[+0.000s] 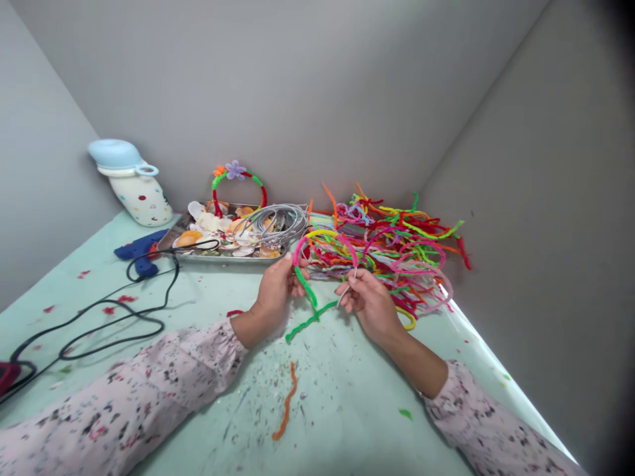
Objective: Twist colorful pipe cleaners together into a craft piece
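Hoop [320, 233] in pink and yellow wrapping, raised over the middle of the desk [367, 410]. At left, the left hand [272, 289] pinches its pink side, where a green fuzzy stem [307, 288] runs down to cross another green length [302, 326]; whether these are one piece cannot be told. At right, the right hand [371, 303] pinches at the pale bare end [355, 271]. Wrapping, the apparent step, calls for a steady left grip and snug, even turns. Surroundings, from the left: black cord [176, 268], bottle [136, 192], blue glue gun [141, 247], tray [228, 262] of shells, flowered hoop [235, 170], coil of grey wire [299, 226]; near centre, an orange stem [288, 400]. At far right, a heap of stems [391, 244] close beyond the right hand could snag the work.
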Available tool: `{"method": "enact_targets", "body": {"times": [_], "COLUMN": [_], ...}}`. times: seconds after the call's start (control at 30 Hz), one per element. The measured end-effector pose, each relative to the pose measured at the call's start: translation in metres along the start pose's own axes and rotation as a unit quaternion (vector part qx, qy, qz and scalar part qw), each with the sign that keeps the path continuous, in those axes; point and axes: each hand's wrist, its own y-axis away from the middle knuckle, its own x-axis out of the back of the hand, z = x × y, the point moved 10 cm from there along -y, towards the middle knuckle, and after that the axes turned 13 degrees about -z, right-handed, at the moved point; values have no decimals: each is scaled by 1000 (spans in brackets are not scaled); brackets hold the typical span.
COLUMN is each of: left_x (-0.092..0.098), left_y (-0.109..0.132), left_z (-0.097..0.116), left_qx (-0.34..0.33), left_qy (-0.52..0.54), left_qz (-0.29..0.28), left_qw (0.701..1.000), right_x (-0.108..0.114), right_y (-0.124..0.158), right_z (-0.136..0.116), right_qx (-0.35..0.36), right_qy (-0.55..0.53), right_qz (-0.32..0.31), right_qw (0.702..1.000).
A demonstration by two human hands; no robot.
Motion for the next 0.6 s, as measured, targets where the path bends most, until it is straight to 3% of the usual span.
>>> {"method": "enact_targets", "body": {"times": [0.27,0.6], "left_x": [-2,-3], "left_y": [4,5], "left_z": [10,10], "left_qx": [-40,-33], "left_qy": [-98,-105], "left_qz": [-3,-6], "left_qw": [994,994], "right_x": [3,9], "right_y": [-1,0], "right_z": [1,-2], "right_qx": [3,18], "right_qy": [-4,-7], "right_qz": [-3,20], "right_qw": [1000,1000]}}
